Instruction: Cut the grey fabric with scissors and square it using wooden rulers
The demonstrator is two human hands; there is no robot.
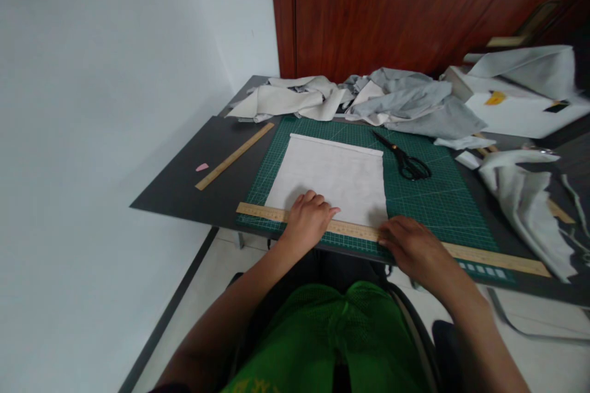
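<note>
A piece of white fabric (329, 175) lies flat on the green cutting mat (433, 209), with a narrow folded strip along its far edge. Across its near edge runs a long wooden ruler (498, 256). My left hand (310, 218) presses down on the ruler and the fabric, fingers laid forward and thumb stretched to the right. At the fabric's near right corner, my right hand (412, 245) rests over the ruler with its fingers drawn together. Whatever those fingertips may hold is hidden.
Black-handled scissors (408, 163) lie right of the fabric. A shorter wooden ruler (235, 155) and a pink chip (201, 167) are at the left. Crumpled fabric (405, 101) lines the back. A white box (511, 101) and a fabric scrap (520, 196) occupy the right.
</note>
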